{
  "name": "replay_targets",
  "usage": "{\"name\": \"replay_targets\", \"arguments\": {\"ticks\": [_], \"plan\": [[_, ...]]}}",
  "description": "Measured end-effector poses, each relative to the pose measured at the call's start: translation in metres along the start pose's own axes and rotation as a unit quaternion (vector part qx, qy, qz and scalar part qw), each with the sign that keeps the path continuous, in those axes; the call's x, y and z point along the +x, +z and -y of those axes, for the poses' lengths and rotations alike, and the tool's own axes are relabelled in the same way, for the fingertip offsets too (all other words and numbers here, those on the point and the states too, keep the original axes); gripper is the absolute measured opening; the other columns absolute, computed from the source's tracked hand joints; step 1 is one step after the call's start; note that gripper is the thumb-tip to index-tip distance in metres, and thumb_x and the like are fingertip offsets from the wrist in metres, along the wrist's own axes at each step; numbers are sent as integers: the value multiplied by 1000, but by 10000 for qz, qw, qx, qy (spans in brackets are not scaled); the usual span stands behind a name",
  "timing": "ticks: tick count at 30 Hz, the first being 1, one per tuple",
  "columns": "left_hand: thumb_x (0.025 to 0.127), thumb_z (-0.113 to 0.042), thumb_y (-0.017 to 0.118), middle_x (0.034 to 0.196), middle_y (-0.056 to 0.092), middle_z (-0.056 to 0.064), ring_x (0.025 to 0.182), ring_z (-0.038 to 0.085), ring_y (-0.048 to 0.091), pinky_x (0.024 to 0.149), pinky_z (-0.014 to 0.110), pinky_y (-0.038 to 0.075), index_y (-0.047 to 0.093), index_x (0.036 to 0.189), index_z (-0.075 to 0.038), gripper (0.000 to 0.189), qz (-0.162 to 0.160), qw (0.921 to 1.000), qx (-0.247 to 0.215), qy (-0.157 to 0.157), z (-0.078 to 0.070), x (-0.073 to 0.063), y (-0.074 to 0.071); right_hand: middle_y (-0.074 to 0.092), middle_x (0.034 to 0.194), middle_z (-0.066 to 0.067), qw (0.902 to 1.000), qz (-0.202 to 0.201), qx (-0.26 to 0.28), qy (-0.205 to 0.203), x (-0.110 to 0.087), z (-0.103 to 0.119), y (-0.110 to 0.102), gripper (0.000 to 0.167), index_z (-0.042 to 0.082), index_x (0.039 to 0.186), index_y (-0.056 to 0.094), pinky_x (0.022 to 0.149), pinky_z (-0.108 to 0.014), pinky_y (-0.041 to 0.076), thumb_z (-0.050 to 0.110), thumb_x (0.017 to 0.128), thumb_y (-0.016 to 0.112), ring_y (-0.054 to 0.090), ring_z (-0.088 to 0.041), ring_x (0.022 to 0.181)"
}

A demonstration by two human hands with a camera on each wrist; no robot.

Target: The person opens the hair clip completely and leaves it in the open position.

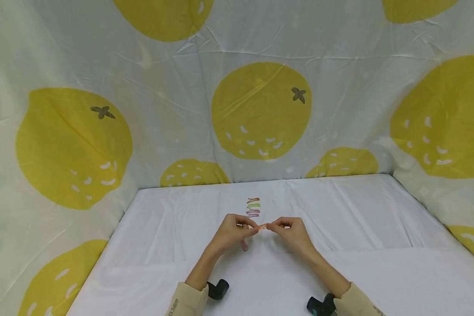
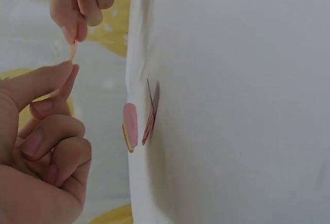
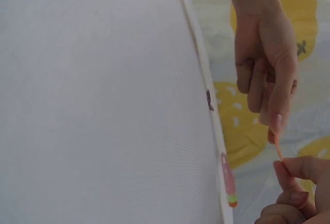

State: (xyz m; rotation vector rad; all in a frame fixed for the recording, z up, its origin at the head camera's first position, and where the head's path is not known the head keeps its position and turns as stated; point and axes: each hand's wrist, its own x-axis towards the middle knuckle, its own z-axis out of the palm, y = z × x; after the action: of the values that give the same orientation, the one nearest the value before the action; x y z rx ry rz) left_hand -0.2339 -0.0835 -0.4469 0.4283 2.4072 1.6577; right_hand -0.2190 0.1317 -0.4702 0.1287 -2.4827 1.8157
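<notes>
My left hand [image 1: 231, 230] and right hand [image 1: 294, 235] face each other above the white table. Between them is a thin orange band [image 1: 262, 226], pinched at one end by each hand's thumb and forefinger. In the left wrist view, the band [image 2: 73, 51] looks narrow and nearly straight; the right wrist view shows this band [image 3: 279, 148] too. Just beyond the fingers lies a short row of loops with crossed ends: orange [image 1: 253, 200], green [image 1: 253, 205] and pinkish [image 1: 253, 213]. A dark pink thin piece [image 2: 150, 116] lies apart, below my left hand.
White cloth covers the table [image 1: 162, 245]. A curtain [image 1: 260, 109] printed with large yellow fruit hangs behind and at both sides. Black devices [image 1: 218, 289] are worn at both wrists, close to the beige sleeves [image 1: 187, 300].
</notes>
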Motion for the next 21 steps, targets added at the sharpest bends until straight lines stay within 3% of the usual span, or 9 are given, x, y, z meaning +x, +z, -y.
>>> {"name": "replay_targets", "arguments": {"ticks": [6,12,18,21], "plan": [[90,-11,80,86,75,12,65,7,54,61,19,43,82,93,-2,9,-552,9955,84,760,3,3,1,79,89,-14,9999,95,83,53,0,3,0,15,3,85,81,74,-22,43,16,91,77,58,-6,79],[86,-7,82,78,69,16,65,4,50,60,17,40,83,92,-2,8,-726,9884,206,1316,4,4,1,77,88,-9,9995,236,225,35,2,1,-2,15,3,92,81,74,-21,44,18,92,77,57,-5,80],[86,-7,82,78,70,18,64,3,50,59,16,40,83,91,-1,8,-866,9868,92,1363,4,4,0,58,81,-3,9961,575,457,-480,2,-3,-6,19,12,107,81,56,-19,35,22,91,81,45,-4,54],[87,-7,81,81,72,20,65,3,50,61,16,42,82,91,0,8,-826,9882,-30,1289,4,4,-1,63,82,-8,9935,634,480,-810,2,-4,-7,22,10,109,81,58,-18,39,20,90,82,53,-5,58]]}}
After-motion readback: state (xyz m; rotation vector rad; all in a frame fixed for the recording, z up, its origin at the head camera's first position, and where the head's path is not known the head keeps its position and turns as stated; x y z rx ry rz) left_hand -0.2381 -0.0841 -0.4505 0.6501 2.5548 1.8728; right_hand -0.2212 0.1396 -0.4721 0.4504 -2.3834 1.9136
